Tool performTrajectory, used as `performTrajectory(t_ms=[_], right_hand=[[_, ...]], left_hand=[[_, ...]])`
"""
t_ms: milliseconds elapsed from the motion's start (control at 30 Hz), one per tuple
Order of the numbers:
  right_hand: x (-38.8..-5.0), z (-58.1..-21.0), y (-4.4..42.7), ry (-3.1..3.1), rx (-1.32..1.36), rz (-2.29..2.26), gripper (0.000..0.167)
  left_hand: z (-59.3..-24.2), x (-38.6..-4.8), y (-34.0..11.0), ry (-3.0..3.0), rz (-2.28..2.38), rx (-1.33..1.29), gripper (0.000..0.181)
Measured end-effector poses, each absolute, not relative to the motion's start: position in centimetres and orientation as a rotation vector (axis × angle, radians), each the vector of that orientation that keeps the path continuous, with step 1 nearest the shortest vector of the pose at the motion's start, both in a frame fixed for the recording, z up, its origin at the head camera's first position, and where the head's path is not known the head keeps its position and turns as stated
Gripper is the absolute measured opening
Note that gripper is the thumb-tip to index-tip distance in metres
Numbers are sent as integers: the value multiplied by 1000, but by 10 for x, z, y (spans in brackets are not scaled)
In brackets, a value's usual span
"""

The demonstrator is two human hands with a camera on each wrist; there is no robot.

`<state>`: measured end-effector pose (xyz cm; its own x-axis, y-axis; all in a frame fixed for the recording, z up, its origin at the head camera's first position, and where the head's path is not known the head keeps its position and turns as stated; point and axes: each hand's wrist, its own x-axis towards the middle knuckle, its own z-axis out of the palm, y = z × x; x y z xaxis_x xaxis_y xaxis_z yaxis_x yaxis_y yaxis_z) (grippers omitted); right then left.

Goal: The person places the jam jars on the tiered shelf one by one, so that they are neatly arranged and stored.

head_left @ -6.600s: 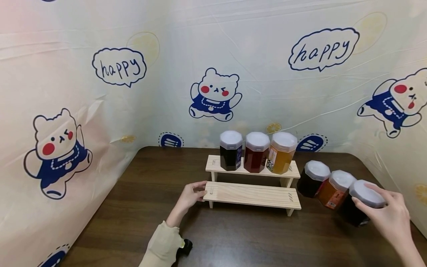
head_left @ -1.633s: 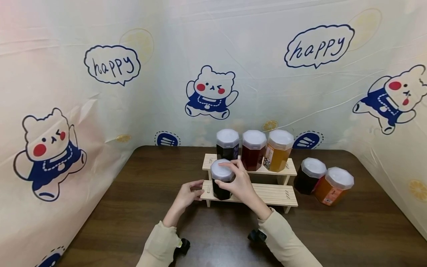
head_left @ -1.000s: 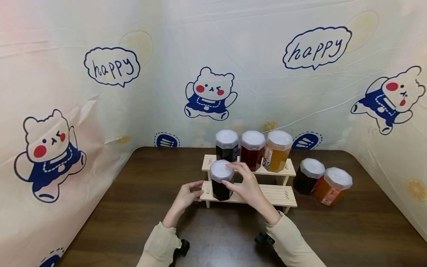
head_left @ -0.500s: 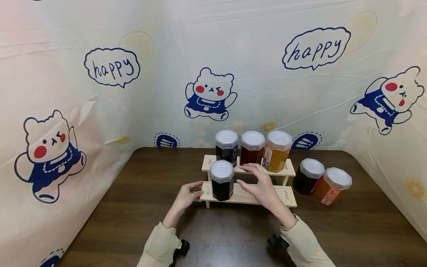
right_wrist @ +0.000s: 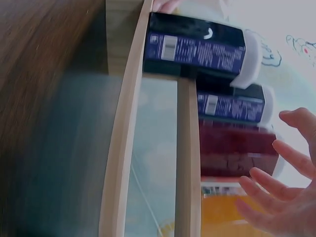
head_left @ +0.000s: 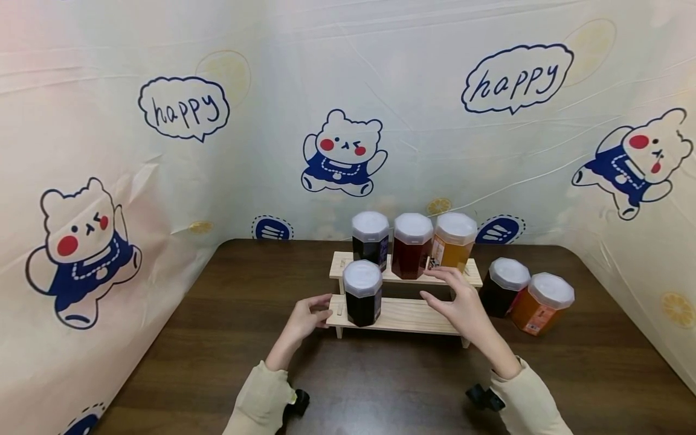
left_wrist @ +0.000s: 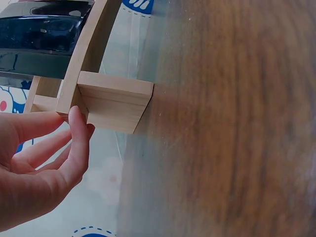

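Observation:
In the head view my left hand [head_left: 306, 318] pinches the left end of the lower wooden shelf [head_left: 413, 315]; the left wrist view shows the thumb and fingers [left_wrist: 79, 143] at its corner. A dark jar [head_left: 363, 302] with a white lid stands upright on that shelf's left part. My right hand [head_left: 462, 305] is above the shelf's right part, fingers apart and holding nothing. On the upper shelf [head_left: 341, 261] behind stand a dark jar [head_left: 370, 232], a red jar [head_left: 411, 254] and an amber jar [head_left: 452, 241], partly hidden by the hand.
Right of the shelves, a dark jar [head_left: 502, 287] and an orange jar [head_left: 542, 305] stand side by side on the brown table [head_left: 228, 338]. A printed curtain [head_left: 261, 157] surrounds the table's back and sides.
The right hand brought a dark jar from the right group to the lower shelf, let it go and has moved right, away from it. The left hand has stayed on the shelf's end.

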<state>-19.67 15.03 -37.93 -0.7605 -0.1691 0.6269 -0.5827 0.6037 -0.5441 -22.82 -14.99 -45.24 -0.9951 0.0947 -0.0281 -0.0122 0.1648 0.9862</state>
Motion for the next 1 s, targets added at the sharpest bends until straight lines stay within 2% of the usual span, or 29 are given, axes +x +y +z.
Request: performTrajectory(t_ms=[1000], right_hand=[[-188, -386, 244, -2416, 359, 851, 35]], left_hand=[[-452, -228, -150, 2336, 1971, 76, 35]])
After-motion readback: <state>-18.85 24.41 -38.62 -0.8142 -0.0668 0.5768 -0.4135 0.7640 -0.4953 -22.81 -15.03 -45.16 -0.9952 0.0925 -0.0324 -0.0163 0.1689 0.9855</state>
